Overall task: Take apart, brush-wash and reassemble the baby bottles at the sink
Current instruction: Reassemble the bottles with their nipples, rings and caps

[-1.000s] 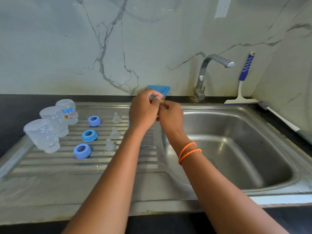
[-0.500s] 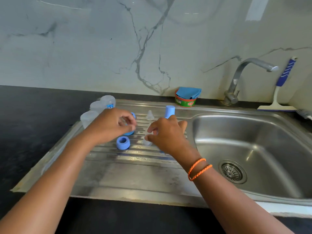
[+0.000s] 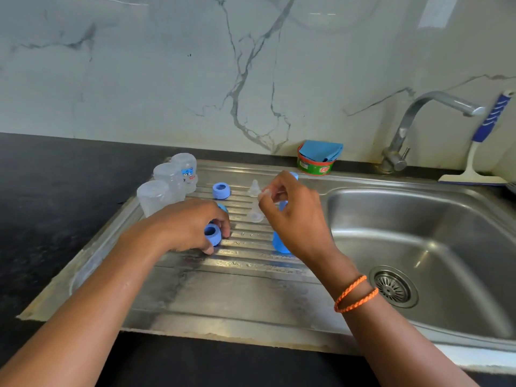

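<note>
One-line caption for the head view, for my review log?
At the drainboard, the left hand grips a blue collar ring while the right hand pinches a clear nipple.

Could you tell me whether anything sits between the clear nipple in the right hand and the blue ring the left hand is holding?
Nothing visible does. The right hand pinches a clear nipple above the draining board; the left hand holds the blue ring there, with only bare ridged steel between them.

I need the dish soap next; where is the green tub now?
The green tub stands at the sink's back edge, against the wall, left of the tap.
</note>
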The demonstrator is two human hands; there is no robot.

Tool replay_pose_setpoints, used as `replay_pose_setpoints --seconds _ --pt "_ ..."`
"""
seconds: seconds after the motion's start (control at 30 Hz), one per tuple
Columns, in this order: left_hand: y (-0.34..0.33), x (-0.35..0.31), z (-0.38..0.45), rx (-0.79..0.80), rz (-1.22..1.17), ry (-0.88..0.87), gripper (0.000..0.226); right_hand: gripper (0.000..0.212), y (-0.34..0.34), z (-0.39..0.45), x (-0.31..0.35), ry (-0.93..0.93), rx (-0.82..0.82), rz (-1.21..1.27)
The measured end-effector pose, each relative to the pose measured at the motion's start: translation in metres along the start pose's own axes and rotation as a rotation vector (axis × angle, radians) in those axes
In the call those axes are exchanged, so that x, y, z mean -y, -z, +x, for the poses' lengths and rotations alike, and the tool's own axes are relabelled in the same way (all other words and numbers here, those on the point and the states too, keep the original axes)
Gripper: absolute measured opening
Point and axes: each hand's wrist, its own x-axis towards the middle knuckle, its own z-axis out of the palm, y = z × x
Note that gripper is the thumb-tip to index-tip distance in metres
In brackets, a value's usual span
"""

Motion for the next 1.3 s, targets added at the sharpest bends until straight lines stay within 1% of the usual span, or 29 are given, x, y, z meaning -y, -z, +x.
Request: replay_pose_setpoints --seconds 0.1,0.13,0.17,0.2,0.27,0.3,0.33,0.43,0.53,0.63,0.7,0.8,0.9,1.03,1.17,1.23,1.3 --pt "0.006 -0.002 -0.001 -0.036 -0.005 0.02 0.032 0.014 0.004 -0.001 0.002 -0.028 0.004 0.095" --pt "0.01 -0.003 -0.001 -0.069 -0.044 0.0 0.031 0.013 0.004 0.0 0.002 -0.054 0.006 0.146" --pt "0.013 -0.006 -0.002 -0.121 -0.136 -0.038 0.03 0.012 0.004 0.0 0.001 -0.076 0.004 0.198" --pt "0.016 -0.011 -0.001 -0.179 -0.294 -0.08 0.028 0.011 0.006 0.001 0.0 -0.089 -0.004 0.232" --pt "0.02 -0.025 -0.001 -0.273 -0.738 -0.157 0.026 0.017 0.008 0.003 -0.003 -0.101 -0.036 0.244" --pt "0.02 -0.032 0.0 -0.294 -0.936 -0.179 0.028 0.021 0.009 0.003 -0.004 -0.101 -0.05 0.242" --pt "0.017 -0.037 0.0 -0.298 -1.08 -0.191 0.03 0.024 0.01 0.003 -0.004 -0.094 -0.059 0.238" --pt "0.002 -0.041 0.007 -0.279 -1.328 -0.199 0.034 0.035 0.012 0.004 -0.006 -0.028 -0.059 0.181" --pt "-0.009 -0.038 0.011 -0.237 -1.546 -0.179 0.041 0.041 0.011 0.005 -0.007 0.055 0.001 0.063" --pt "-0.013 -0.036 0.012 -0.197 -1.617 -0.179 0.043 0.041 0.01 0.004 -0.002 0.104 0.061 0.021" --pt "-0.016 -0.037 0.011 -0.189 -1.652 -0.169 0.042 0.04 0.014 0.003 0.001 0.107 0.049 0.035" --pt "-0.017 -0.036 0.01 -0.21 -1.681 -0.139 0.039 0.029 0.022 0.002 0.005 0.087 0.021 0.085" --pt "-0.018 -0.038 0.009 -0.223 -1.631 -0.14 0.037 0.016 0.022 0.003 0.007 0.109 0.036 0.053" --pt "-0.02 -0.039 0.009 -0.236 -1.616 -0.121 0.036 0.009 0.021 0.003 0.005 0.093 0.072 0.076" --pt "-0.02 -0.041 0.01 -0.237 -1.586 -0.119 0.036 0.008 0.015 0.003 0.001 0.139 0.108 0.069" --pt "-0.021 -0.043 0.008 -0.213 -1.581 -0.134 0.036 0.012 0.012 0.003 -0.001 0.168 0.075 0.055" --pt "-0.022 -0.045 0.008 -0.177 -1.588 -0.154 0.036 0.018 0.011 0.002 -0.002 0.187 0.009 0.022"
